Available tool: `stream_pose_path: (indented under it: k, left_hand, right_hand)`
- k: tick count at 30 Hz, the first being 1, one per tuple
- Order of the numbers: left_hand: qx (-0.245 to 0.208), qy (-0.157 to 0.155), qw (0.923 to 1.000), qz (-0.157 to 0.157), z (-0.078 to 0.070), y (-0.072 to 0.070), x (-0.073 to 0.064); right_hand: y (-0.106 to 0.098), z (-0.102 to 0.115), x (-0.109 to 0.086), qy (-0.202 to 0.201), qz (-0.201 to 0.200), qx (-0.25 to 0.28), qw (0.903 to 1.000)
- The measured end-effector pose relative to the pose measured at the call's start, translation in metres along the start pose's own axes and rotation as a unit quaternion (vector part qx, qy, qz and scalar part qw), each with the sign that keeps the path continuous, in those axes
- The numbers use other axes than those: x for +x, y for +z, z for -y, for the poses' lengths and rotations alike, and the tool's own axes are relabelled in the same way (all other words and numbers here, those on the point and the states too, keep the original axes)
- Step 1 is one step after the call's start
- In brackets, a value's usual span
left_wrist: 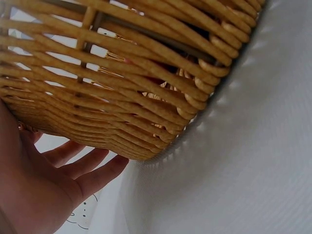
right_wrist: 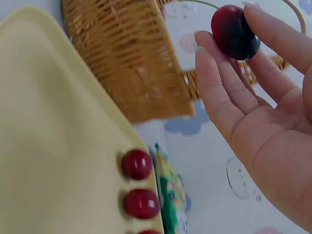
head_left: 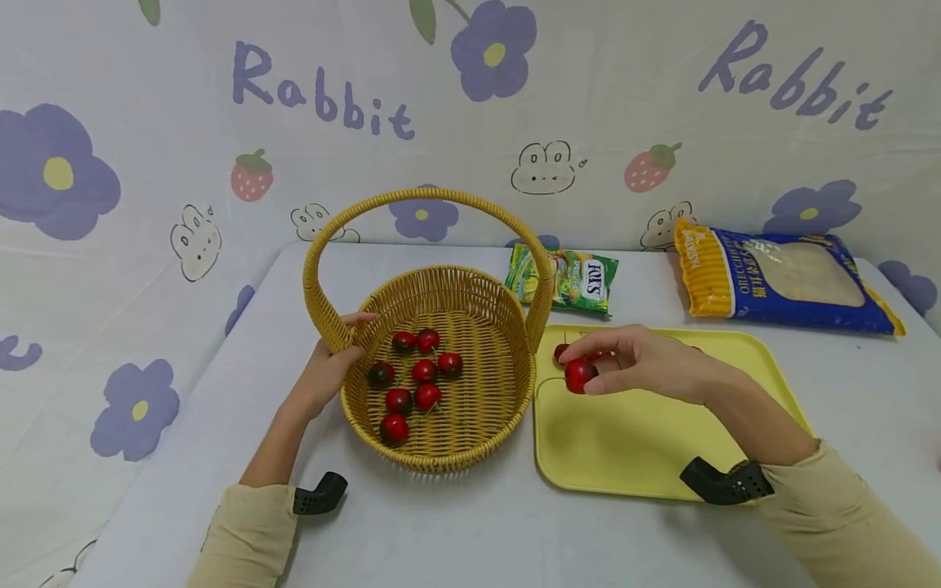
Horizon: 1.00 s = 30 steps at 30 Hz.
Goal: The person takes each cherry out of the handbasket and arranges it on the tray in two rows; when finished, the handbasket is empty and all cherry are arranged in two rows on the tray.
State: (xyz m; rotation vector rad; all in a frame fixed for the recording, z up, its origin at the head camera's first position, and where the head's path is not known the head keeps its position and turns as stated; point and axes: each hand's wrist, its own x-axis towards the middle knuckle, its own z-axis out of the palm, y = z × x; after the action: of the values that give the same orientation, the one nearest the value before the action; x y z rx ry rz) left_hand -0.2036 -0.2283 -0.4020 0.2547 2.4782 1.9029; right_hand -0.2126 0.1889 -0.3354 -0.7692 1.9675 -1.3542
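My left hand [head_left: 327, 371] grips the left side of a round wicker basket [head_left: 481, 451] near the foot of its tall handle. In the left wrist view, fingers [left_wrist: 102, 175] lie against the outside of the woven wall. Several dark red cherries [head_left: 424, 371] lie inside, towards the left. To the right, my right hand [head_left: 647, 363] pinches a cherry [head_left: 579, 376] between thumb and fingertips above a yellow tray [head_left: 625, 457]. Its thin stem points left. More cherries [right_wrist: 140, 204] sit along the tray's far edge, partly hidden by the hand in the head view.
Behind the tray lies a green snack packet [head_left: 569, 279], partly behind the basket handle. A blue and yellow bag [head_left: 787, 278] lies at the back right. A patterned cloth [head_left: 456, 147] hangs behind the white tabletop [head_left: 470, 531].
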Motion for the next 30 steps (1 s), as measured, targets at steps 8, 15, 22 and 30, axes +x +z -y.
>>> stream_pose_path:
  k: [8, 15, 22, 30]
  left_hand:
    - [0.002, 0.001, 1.0, 0.001, -0.002, 0.0, 0.0]
    - [0.004, -0.004, 1.0, 0.0, -0.003, 0.0, -0.001]
    - [0.004, -0.003, 1.0, 0.001, -0.003, 0.001, -0.001]
    - [0.004, -0.007, 1.0, -0.002, -0.004, 0.001, -0.002]
  right_hand:
    - [-0.02, -0.014, -0.028, 0.018, -0.018, -0.008, 0.9996]
    - [-0.031, -0.021, -0.046, 0.056, -0.084, -0.029, 0.9944]
    - [-0.041, -0.032, -0.057, 0.07, -0.147, -0.039, 0.9859]
    - [-0.053, -0.042, -0.067, 0.091, -0.185, -0.038, 0.9777]
